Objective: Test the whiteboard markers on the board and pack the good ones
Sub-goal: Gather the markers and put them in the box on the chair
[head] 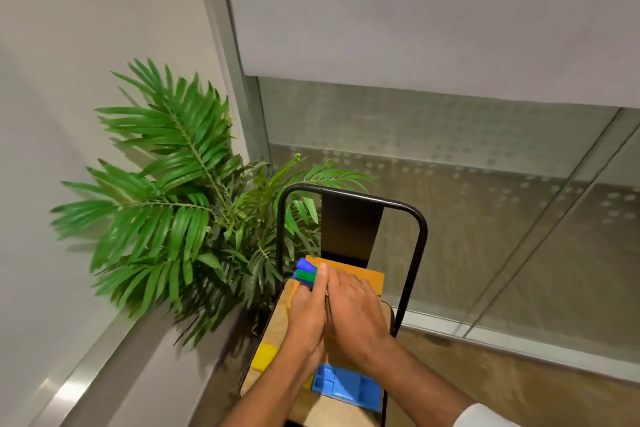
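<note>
Markers (305, 272), a bundle with blue and green caps, poke out at 11 o'clock from between two hands pressed side by side. The left hand (308, 314) has its fingers (321, 279) wrapped along the bundle. The right hand (358, 308) lies against it, fingers bent down over an orange box (363, 276); whether they grip anything I cannot tell. The box sits on a chair seat (277, 326). A blue tray (349, 388) lies at 6 o'clock of the hands, a yellow block (265, 355) at 7, and a leafy plant (180, 204) at 10.

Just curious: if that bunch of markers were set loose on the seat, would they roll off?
Probably: the markers look round-capped, so they would likely roll. The left hand and right hand hold them together, hinting the bunch scatters easily.
</note>
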Available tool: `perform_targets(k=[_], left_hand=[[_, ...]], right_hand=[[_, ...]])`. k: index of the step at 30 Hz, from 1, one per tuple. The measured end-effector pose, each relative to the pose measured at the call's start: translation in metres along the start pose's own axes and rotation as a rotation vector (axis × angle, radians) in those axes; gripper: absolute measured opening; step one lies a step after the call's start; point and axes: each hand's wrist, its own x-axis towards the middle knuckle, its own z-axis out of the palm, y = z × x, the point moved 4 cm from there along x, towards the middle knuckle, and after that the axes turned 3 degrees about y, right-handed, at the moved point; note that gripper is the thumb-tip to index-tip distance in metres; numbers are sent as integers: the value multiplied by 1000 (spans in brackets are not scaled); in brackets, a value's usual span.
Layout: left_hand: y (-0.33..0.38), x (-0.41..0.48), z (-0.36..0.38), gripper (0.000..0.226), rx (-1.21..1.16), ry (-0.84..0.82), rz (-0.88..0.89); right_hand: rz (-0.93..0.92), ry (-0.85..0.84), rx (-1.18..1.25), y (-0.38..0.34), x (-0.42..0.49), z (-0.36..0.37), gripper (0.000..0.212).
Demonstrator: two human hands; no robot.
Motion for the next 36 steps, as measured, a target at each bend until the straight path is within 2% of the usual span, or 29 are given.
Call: perform_targets(k=[4,6,10,13,18,21,24,29,33,36], left_hand=[[13,-27,-13,48,-94,86,21],[20,-38,-24,45,-152,169,6],[34,-56,-52,40,-267,286,-1],[44,-74,-81,32,-337,337,2],[59,-108,-140,30,-517,312,32],[66,-130,-186,38,-621,253,24],[70,-158,-228,51,-694,189,21],[71,-215,-272,39,-768,148,65],[69,-252,-299,34,-777,155,104],[69,-280,-312,29,-796,199,162]], right_hand=[[-141,-9,119,-29,-8,-28,19],[-185,-10,133,-48,-12,-39,19],[-253,5,61,-87,-23,-49,28],[-380,-5,51,-116,-32,-52,35],[-473,-108,153,-175,-61,-63,49],[-445,-138,327,-216,-88,-66,47],[-367,-58,532,-254,-118,-63,42],[-150,25,788,-299,-160,-59,31],[39,-76,1000,-321,-187,-65,24],[69,-120,1064,-334,-204,-75,22]])
